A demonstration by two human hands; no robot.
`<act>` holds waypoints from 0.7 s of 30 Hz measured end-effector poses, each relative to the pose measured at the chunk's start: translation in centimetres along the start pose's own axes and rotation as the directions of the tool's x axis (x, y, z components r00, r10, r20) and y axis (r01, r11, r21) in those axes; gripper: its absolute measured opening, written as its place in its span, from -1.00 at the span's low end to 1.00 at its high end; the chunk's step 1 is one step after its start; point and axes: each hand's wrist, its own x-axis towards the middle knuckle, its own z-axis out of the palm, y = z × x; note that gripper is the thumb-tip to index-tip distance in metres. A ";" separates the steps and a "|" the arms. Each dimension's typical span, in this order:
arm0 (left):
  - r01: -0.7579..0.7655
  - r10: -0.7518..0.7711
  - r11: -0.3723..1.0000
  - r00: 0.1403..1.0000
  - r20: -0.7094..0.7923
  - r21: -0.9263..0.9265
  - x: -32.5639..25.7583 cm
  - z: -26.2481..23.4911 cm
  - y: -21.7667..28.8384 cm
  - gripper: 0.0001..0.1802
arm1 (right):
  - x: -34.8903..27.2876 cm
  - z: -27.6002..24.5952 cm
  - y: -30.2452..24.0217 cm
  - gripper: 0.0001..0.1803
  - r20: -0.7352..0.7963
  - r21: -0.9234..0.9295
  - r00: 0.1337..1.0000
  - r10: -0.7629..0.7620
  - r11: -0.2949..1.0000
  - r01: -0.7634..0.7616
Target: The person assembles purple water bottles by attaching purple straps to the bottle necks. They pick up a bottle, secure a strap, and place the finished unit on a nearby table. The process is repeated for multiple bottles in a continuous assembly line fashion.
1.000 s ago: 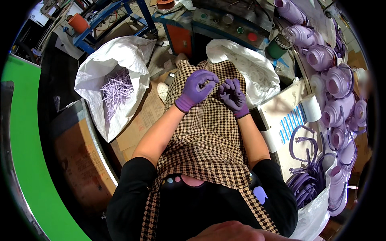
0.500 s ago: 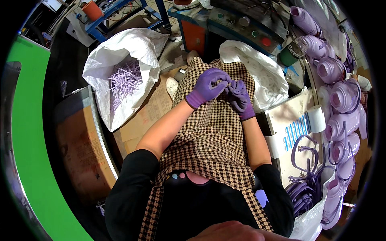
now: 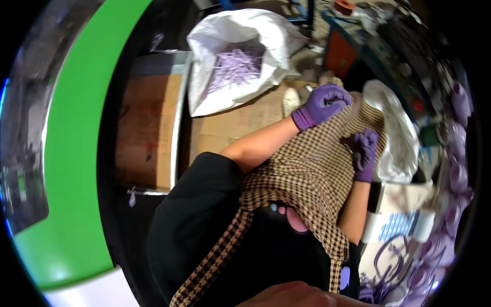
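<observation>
My left hand (image 3: 322, 105), in a purple glove, is raised over the checked apron (image 3: 302, 163) on my lap. Its fingers are curled in toward the thumb, and whatever they hold, if anything, is hidden. Lower and to the right, my right hand (image 3: 365, 153), also gloved in purple, is curled up near the apron's right edge. Its grip contents cannot be made out. The two hands are apart. Left of my left hand stands a white sack (image 3: 204, 98) holding thin lilac plastic sticks (image 3: 236, 69). Another white sack (image 3: 404, 138) lies to the right of my right hand.
A green machine panel (image 3: 76, 153) curves along the left, beside a cardboard-covered tray (image 3: 148, 133). Lilac plastic bottle-like parts (image 3: 458, 148) line the far right, above purple straps (image 3: 383, 271) and a white roll (image 3: 423, 226). A dark control box (image 3: 394, 77) stands at back right.
My hands, together half a second ago, have separated; the right is now lower, nearer me. The view has swung left, so the scene sits further right and more green machine shows.
</observation>
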 end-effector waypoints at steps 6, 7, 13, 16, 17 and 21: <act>0.231 -0.015 0.708 0.950 -0.313 0.668 -8.2 -19.1 4.6 -0.84 | -0.1 -1.0 -0.5 -0.73 0.101 0.161 0.992 -0.079 0.985 0.062; 0.250 -0.009 0.653 0.947 -0.322 0.715 -10.6 -23.0 5.7 -0.86 | 0.2 -2.3 -0.3 -0.70 0.039 0.180 0.996 -0.083 0.981 0.075; 0.565 0.046 -0.101 0.825 -0.563 0.819 -26.3 -38.1 14.9 -0.55 | 0.0 -7.7 1.1 -0.34 0.036 0.241 0.989 -0.147 0.961 0.134; 0.720 0.050 -0.431 0.621 -0.782 0.544 -35.2 -40.9 20.0 -0.31 | -0.1 -7.3 0.2 -0.17 0.138 0.279 0.985 -0.104 0.958 0.062; 0.772 0.087 -0.522 0.470 -0.878 0.362 -37.6 -40.9 21.2 -0.25 | 0.2 -6.0 0.2 -0.23 0.322 0.308 0.935 -0.146 0.951 0.042; 0.875 0.121 -0.484 0.027 -0.992 -0.035 -42.2 -40.8 22.4 -0.14 | 0.0 -6.9 -0.2 -0.77 0.228 0.379 0.973 0.035 0.917 -0.122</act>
